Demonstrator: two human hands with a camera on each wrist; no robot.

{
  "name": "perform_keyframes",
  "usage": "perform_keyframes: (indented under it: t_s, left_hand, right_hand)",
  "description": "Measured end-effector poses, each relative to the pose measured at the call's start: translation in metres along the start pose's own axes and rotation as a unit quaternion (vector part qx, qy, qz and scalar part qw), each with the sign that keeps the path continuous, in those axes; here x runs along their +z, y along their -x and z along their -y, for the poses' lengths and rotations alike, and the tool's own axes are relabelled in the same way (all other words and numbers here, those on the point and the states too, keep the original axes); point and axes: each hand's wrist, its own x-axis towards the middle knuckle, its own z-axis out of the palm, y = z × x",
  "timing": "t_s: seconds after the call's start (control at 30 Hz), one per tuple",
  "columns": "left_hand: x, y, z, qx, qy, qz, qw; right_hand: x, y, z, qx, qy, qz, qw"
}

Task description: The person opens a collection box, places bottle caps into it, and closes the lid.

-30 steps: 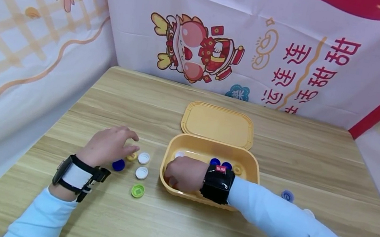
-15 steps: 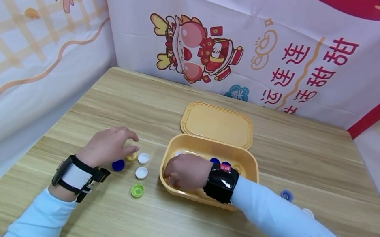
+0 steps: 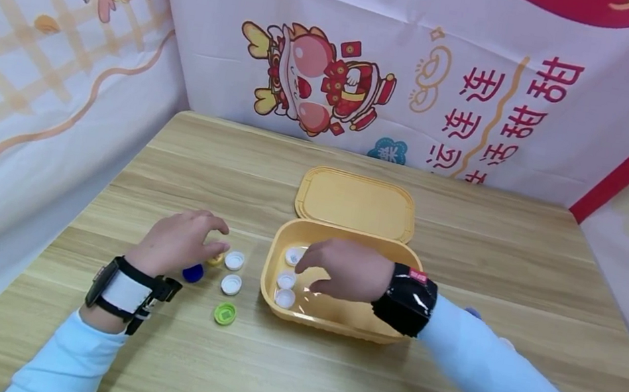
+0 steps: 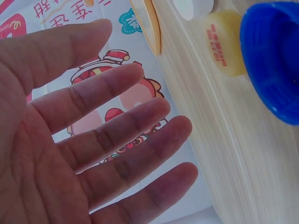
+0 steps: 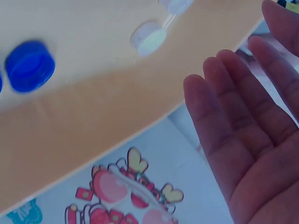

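Note:
My right hand hovers over the yellow plastic box, fingers relaxed and holding nothing. At the box's left end lie three white bottle caps, a far one, a middle one and a near one. The right wrist view shows a blue cap inside too; in the head view the hand covers that part. My left hand is held above the table, its fingers spread and free in the left wrist view. Near its fingertips are a blue cap and a yellow cap.
Two white caps and a green cap lie on the wooden table left of the box. Behind the box lies its yellow lid. A bluish cap and a pale one are partly hidden by the right sleeve.
My right hand has moved right and lifted from the box's left end, its fingers loosening; the three white caps there now show. My left hand has stayed in place.

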Motion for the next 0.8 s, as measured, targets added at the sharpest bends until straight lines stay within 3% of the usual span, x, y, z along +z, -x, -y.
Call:
perform_keyframes:
  t_s: [0.43, 0.8]
  left_hand:
    - [0.004, -0.003, -0.007, 0.008, 0.011, 0.025, 0.9996]
    - [0.007, -0.009, -0.014, 0.021, 0.007, 0.050, 0.9985]
  right_hand:
    - [-0.023, 0.064, -0.020, 0.065, -0.009, -0.074, 0.995]
    - [-0.021, 0.121, -0.040, 0.189, -0.037, -0.134, 0.972]
